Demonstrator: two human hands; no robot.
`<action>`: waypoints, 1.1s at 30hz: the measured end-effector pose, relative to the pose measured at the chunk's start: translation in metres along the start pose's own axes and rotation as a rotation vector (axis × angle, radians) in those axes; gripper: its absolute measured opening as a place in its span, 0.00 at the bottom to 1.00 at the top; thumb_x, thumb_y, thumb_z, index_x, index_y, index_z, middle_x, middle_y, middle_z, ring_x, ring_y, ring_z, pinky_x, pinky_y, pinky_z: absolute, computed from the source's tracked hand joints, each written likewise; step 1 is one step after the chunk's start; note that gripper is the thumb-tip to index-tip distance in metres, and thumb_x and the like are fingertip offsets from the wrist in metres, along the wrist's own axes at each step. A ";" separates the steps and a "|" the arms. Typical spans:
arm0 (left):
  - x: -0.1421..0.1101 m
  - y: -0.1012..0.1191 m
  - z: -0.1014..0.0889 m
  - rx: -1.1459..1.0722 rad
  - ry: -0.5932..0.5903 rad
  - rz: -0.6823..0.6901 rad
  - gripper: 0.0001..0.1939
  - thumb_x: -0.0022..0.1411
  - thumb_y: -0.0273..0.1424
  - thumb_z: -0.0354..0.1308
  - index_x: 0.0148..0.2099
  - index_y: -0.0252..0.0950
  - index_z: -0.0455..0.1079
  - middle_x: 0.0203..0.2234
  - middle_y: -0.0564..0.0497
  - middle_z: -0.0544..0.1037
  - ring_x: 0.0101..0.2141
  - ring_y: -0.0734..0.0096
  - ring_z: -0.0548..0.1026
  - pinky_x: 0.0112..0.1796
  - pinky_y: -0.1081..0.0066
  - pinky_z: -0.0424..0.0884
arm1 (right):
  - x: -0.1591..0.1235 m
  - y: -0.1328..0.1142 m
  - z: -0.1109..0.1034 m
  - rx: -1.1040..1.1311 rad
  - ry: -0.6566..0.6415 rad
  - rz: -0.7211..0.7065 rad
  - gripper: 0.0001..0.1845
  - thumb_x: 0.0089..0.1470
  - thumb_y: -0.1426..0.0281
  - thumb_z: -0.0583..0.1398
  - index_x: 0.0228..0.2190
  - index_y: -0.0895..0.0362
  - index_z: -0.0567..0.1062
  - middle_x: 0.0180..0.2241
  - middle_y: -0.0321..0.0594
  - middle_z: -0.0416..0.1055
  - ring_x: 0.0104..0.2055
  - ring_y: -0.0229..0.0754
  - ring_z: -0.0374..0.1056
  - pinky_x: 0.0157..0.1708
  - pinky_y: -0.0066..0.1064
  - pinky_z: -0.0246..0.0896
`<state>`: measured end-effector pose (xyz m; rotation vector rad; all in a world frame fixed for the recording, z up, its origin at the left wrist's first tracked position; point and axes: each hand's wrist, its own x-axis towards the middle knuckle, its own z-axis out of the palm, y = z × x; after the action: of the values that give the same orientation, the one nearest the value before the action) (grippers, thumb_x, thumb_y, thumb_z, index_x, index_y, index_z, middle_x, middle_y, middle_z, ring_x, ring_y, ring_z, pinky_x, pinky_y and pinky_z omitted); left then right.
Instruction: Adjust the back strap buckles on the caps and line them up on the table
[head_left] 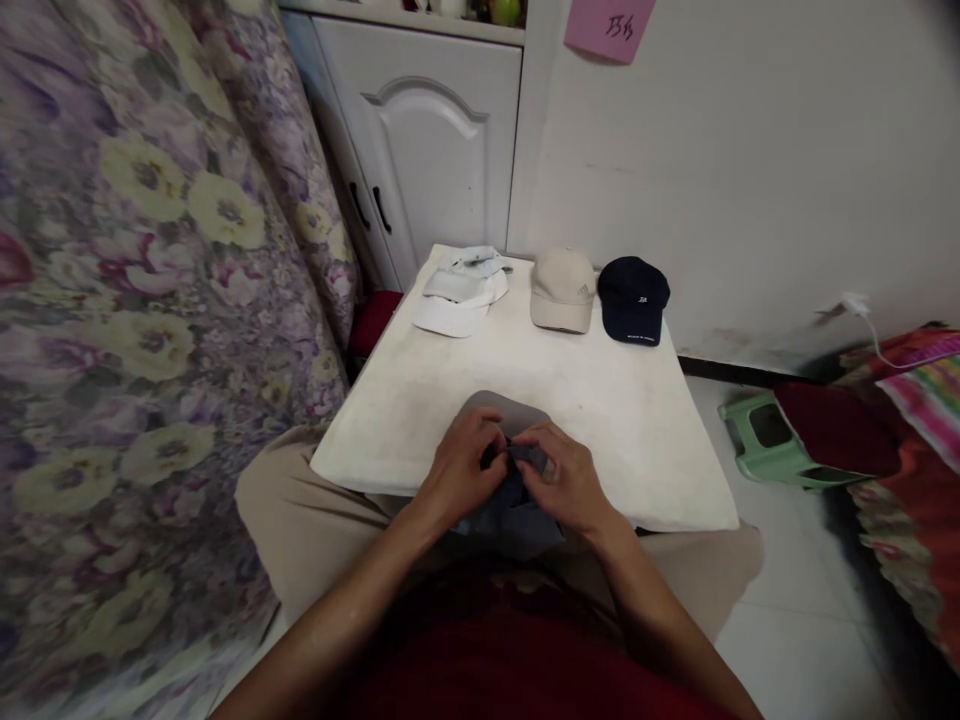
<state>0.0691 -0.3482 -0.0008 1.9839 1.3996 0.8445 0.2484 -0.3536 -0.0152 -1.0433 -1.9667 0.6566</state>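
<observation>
A grey baseball cap (pixel 510 408) lies at the near edge of the white-topped table (pixel 420 410), its brim pointing away from me. My left hand (pixel 471 455) pinches the cap's dark strap from the left. From the right, my right hand (pixel 561 472) has its fingers closed on the same strap area. Both hands nearly meet over the cap. Fine detail at the fingertips is too small to make out. Part of the cap hangs over the table edge toward my lap.
Along the table's far side lie white caps (pixel 450 318), a beige cap (pixel 562 290) and a navy cap (pixel 634 300). A floral curtain (pixel 150 350) hangs at left. A white cabinet (pixel 442 150) and wall stand behind. A green stool (pixel 765 440) is at right.
</observation>
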 end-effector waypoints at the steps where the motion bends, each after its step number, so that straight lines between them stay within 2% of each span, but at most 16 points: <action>1: 0.001 0.001 -0.003 -0.001 -0.037 0.016 0.02 0.52 0.25 0.55 0.29 0.36 0.65 0.37 0.49 0.73 0.41 0.63 0.69 0.42 0.65 0.63 | 0.000 -0.001 0.000 0.024 -0.003 -0.003 0.18 0.49 0.78 0.59 0.42 0.52 0.72 0.40 0.41 0.72 0.42 0.45 0.69 0.42 0.38 0.67; 4: 0.006 0.001 -0.012 -0.103 -0.222 -0.050 0.02 0.54 0.26 0.52 0.29 0.36 0.63 0.24 0.55 0.67 0.29 0.70 0.66 0.32 0.70 0.61 | 0.002 -0.003 0.000 0.082 0.002 0.001 0.17 0.50 0.79 0.58 0.42 0.53 0.73 0.38 0.41 0.71 0.39 0.43 0.69 0.40 0.37 0.67; 6: 0.007 -0.001 -0.016 -0.195 -0.288 -0.109 0.03 0.55 0.28 0.52 0.29 0.36 0.62 0.22 0.57 0.63 0.26 0.72 0.62 0.27 0.73 0.57 | 0.002 -0.004 0.000 0.104 0.000 0.027 0.17 0.49 0.79 0.58 0.41 0.53 0.73 0.36 0.39 0.70 0.37 0.43 0.68 0.39 0.36 0.66; 13: 0.006 -0.003 -0.021 -0.345 -0.306 -0.165 0.03 0.55 0.28 0.52 0.29 0.35 0.62 0.23 0.57 0.63 0.26 0.75 0.61 0.26 0.75 0.56 | 0.000 -0.003 0.008 0.249 0.020 0.148 0.16 0.47 0.78 0.60 0.40 0.53 0.73 0.35 0.36 0.68 0.33 0.39 0.65 0.33 0.32 0.63; 16: 0.004 -0.001 -0.022 -0.382 -0.293 -0.186 0.03 0.55 0.28 0.52 0.29 0.35 0.62 0.22 0.57 0.63 0.26 0.75 0.60 0.26 0.75 0.56 | 0.000 -0.004 0.009 0.260 0.035 0.149 0.15 0.47 0.77 0.61 0.39 0.53 0.73 0.33 0.36 0.66 0.31 0.38 0.63 0.31 0.31 0.61; 21: 0.003 0.000 -0.023 -0.417 -0.293 -0.186 0.06 0.56 0.31 0.54 0.29 0.35 0.63 0.22 0.57 0.64 0.25 0.75 0.60 0.25 0.75 0.55 | 0.002 -0.009 0.001 0.203 0.008 0.098 0.17 0.46 0.80 0.60 0.39 0.53 0.74 0.33 0.35 0.67 0.32 0.38 0.64 0.33 0.31 0.61; 26: 0.003 0.000 -0.022 -0.493 -0.300 -0.221 0.06 0.56 0.31 0.55 0.30 0.35 0.63 0.21 0.58 0.64 0.24 0.77 0.60 0.25 0.76 0.54 | 0.003 -0.009 -0.005 0.312 -0.043 0.147 0.17 0.47 0.80 0.59 0.39 0.52 0.75 0.34 0.35 0.68 0.31 0.36 0.62 0.30 0.29 0.59; 29: 0.004 0.001 -0.022 -0.576 -0.290 -0.234 0.05 0.55 0.31 0.56 0.32 0.35 0.62 0.23 0.58 0.66 0.25 0.76 0.62 0.26 0.75 0.56 | 0.003 -0.006 -0.006 0.445 -0.081 0.239 0.16 0.47 0.78 0.62 0.39 0.51 0.76 0.34 0.35 0.69 0.32 0.37 0.64 0.31 0.29 0.60; 33: 0.005 0.002 -0.027 -0.608 -0.323 -0.229 0.05 0.54 0.30 0.56 0.32 0.35 0.63 0.26 0.55 0.69 0.27 0.75 0.65 0.28 0.74 0.58 | 0.004 -0.002 -0.010 0.792 -0.162 0.417 0.19 0.45 0.72 0.66 0.42 0.52 0.76 0.34 0.35 0.74 0.37 0.39 0.70 0.36 0.30 0.64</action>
<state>0.0514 -0.3413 0.0187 1.3896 1.0033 0.6982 0.2542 -0.3509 -0.0067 -0.8939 -1.3816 1.6242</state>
